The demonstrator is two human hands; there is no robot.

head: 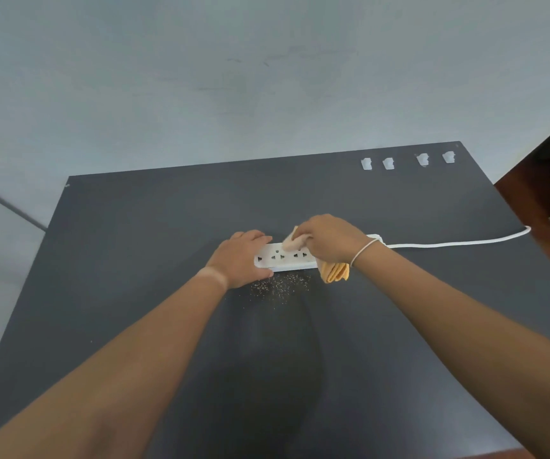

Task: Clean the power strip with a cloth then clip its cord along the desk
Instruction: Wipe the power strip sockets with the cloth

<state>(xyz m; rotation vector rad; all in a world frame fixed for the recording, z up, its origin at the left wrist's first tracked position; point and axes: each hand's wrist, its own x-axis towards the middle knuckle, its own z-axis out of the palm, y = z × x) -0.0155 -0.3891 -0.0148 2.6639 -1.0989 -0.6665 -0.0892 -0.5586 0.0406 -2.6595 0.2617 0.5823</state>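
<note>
Obs.: the white plastic multi-socket power strip [283, 256] lies flat near the middle of the dark grey matte desk [134, 243], long axis running left to right.

The left hand [239, 258] is clamped over the strip's left end, fingers on the far edge and thumb on the near edge. Judged purpose: pinning the strip so the wiping does not slide it.

The right hand [330, 241] is closed around a folded orange-yellow cloth [335, 271]. One bunched corner presses on the socket face; the rest hangs out below the palm, toward the near side.

A scatter of fine pale grit [278, 288] sits on the desk just in front of the strip, probably swept off it. Cleaning looks under way, not finished.

The white round cord [449, 243] leaves the strip's right end and trails off the desk's right edge, unclipped. Four small white plastic cable clips [406, 162] stand in a row near the far right edge, well apart from the cord, presumably set there to mark its route.
</note>
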